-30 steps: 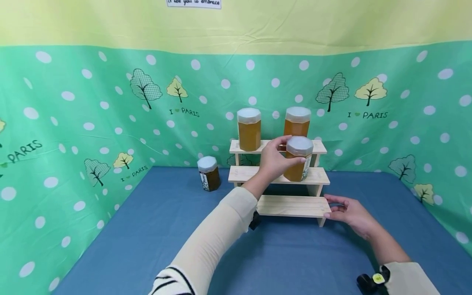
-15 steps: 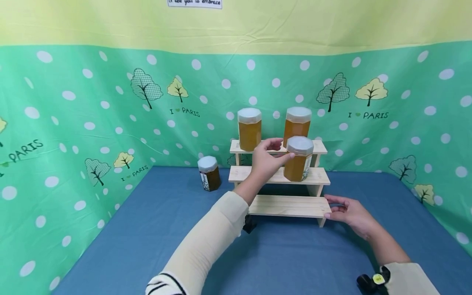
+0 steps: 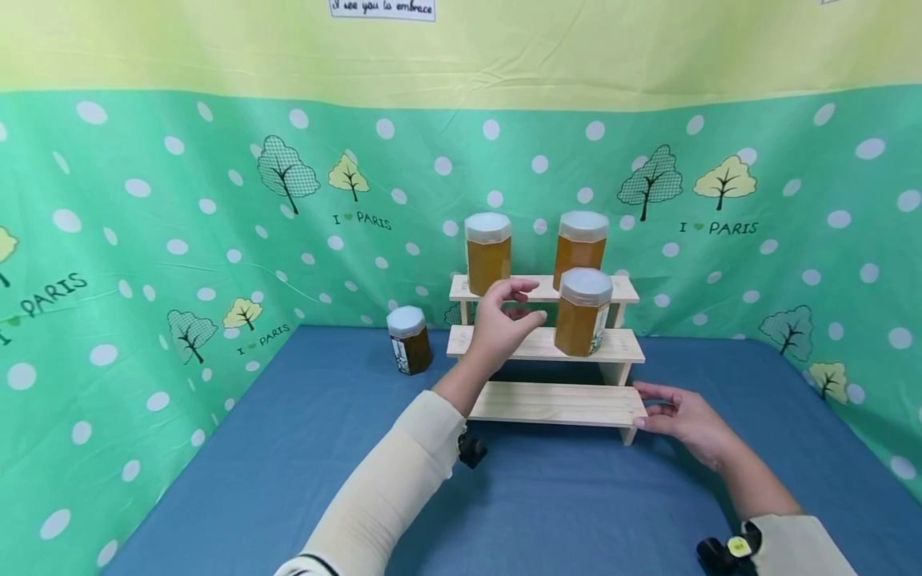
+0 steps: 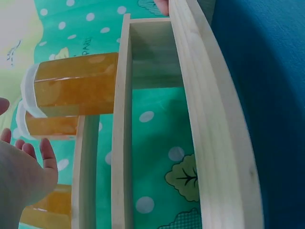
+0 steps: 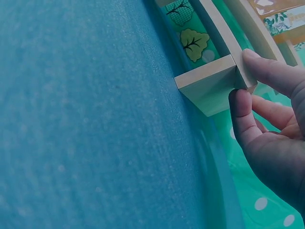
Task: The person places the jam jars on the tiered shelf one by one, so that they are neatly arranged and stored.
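Observation:
A three-step wooden display stand (image 3: 555, 402) stands on the blue cloth. One amber honey jar (image 3: 578, 320) with a white lid is upright at the right of its middle step. My left hand (image 3: 499, 326) hovers left of that jar over the middle step, fingers loosely bent around nothing. In the left wrist view, a gap shows between the left hand (image 4: 28, 174) and the jar (image 4: 78, 86). At the right end of the lowest step, my right hand (image 3: 684, 422) pinches the board's edge between thumb and fingers, as the right wrist view also shows.
Two more honey jars stand on the top step, one left (image 3: 488, 260) and one right (image 3: 580, 248). A darker jar (image 3: 410, 344) stands on the blue cloth (image 3: 288, 464) left of the stand. Behind hangs a green dotted curtain (image 3: 403, 264).
My left hand has let go of the jar on the middle step and drawn back to the left. That jar stays in place, and my right hand keeps its pinch on the stand.

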